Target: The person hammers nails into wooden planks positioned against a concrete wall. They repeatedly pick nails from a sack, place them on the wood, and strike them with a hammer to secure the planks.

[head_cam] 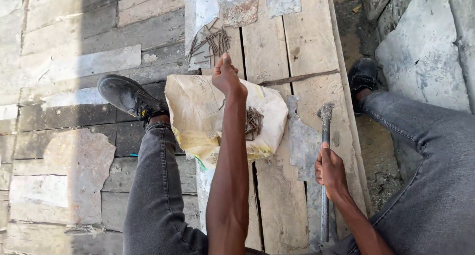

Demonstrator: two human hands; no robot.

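Reaching for nails, hammer at the ready.

The left hand [226, 77] stretches past a crumpled paper sack [198, 111] toward a loose heap of rusty nails [213, 41] on the weathered plank floor [307, 42]; its fingers look bunched, perhaps pinching a nail, though the view hides the tips. The right hand [330, 171] is wrapped tight round a steel hammer [325, 136], head resting on the boards. More nails [253, 122] lie on the sack. Next, I judge, a single nail must be set upright.
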